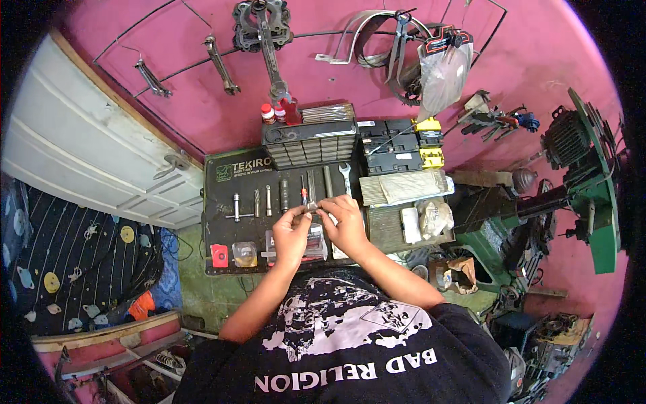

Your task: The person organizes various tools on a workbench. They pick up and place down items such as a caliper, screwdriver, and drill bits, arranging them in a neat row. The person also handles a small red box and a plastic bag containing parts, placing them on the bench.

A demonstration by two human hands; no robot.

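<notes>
Over the dark work mat [222, 202], my left hand [291, 232] and my right hand [345, 222] meet, fingertips closed on a small silvery metal piece [310, 207]. Its exact kind is too small to tell. Just beyond my fingers lie a red-and-black slim tool [303, 195] and a long flat metal tool [311, 182]. In the row to their left are a dark cylindrical tool [284, 194], a socket extension [268, 200], a drill bit [256, 203] and a T-handle wrench [236, 207]. A round metal bar [328, 182] and a combination wrench [345, 178] lie to the right.
Behind the mat stands a small-drawer cabinet [309, 151], with black-and-yellow cases [397, 145] beside it. Nearer me are a red square item [219, 255], a clear round container [244, 254] and a clear-lidded box [316, 242]. A green machine [491, 215] stands right.
</notes>
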